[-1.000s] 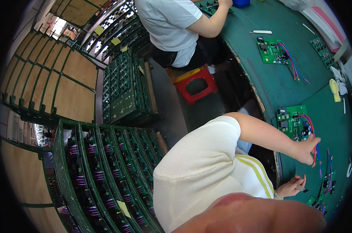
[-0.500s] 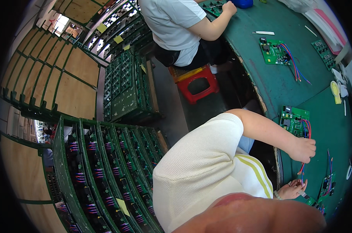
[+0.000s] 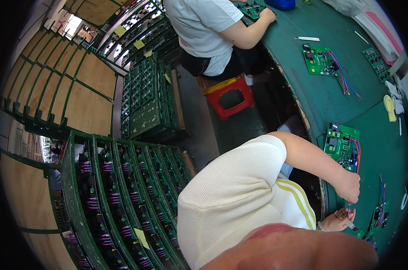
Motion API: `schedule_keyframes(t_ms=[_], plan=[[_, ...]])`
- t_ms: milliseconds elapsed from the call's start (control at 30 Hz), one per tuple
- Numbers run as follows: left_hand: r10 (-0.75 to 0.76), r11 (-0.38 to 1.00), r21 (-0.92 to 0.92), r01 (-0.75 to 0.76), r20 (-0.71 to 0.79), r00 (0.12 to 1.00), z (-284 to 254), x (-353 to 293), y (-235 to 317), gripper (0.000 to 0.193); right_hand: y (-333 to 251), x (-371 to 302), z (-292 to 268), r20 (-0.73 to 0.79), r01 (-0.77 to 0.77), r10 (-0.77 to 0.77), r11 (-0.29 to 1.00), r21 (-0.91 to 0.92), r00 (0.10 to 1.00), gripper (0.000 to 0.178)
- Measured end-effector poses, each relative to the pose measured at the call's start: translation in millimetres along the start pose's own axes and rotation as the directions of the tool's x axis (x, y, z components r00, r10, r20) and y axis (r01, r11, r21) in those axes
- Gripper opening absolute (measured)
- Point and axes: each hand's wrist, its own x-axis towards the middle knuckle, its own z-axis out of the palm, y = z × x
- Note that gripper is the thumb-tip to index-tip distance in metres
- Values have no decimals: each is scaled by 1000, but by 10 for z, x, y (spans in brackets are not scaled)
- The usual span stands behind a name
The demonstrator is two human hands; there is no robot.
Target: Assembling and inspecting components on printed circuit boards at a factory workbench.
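A green circuit board (image 3: 343,138) lies on the bench, with red and blue wires (image 3: 358,157) running from it toward my hands. My left hand (image 3: 347,186) is closed around these wires. Their lower ends come out beneath it, toward my right hand (image 3: 335,221), which wears a bracelet and pinches at the wire ends. What else the right fingertips hold is too small to make out. By that hand lies a small grey piece (image 3: 349,223). Beside it, another circuit board (image 3: 378,216) with red and blue wires rests on the bench.
Farther up the green bench (image 3: 298,94) lie a wired circuit board (image 3: 321,60), another board (image 3: 375,63) and a yellow tag (image 3: 388,107). A co-worker (image 3: 208,31) sits on a red stool (image 3: 231,101), handling a board. Behind me stands a rack (image 3: 123,198) filled with boards.
My left hand has slid down along the wires, closer to my right hand, uncovering more of the circuit board. The right hand has stayed nearly in place.
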Motion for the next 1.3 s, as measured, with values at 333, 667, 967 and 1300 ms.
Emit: schedule_keyframes(t_ms=[333, 667, 967, 1300], plan=[[-195, 963, -250, 98, -398, 896, -75, 134, 111, 23, -14, 33, -26, -24, -44, 45, 998, 42, 999, 29], [-562, 741, -627, 239, -384, 733, -251, 379, 197, 30, 1, 41, 21, -21, -52, 54, 994, 96, 998, 28], [-72, 997, -30, 66, -279, 958, -119, 25, -219, 46, -15, 19, -34, -19, -63, 67, 984, 167, 998, 26], [-162, 972, 136, 193, -210, 964, -124, -540, -881, 21, 19, 86, -98, 4, -69, 69, 982, 173, 998, 27]])
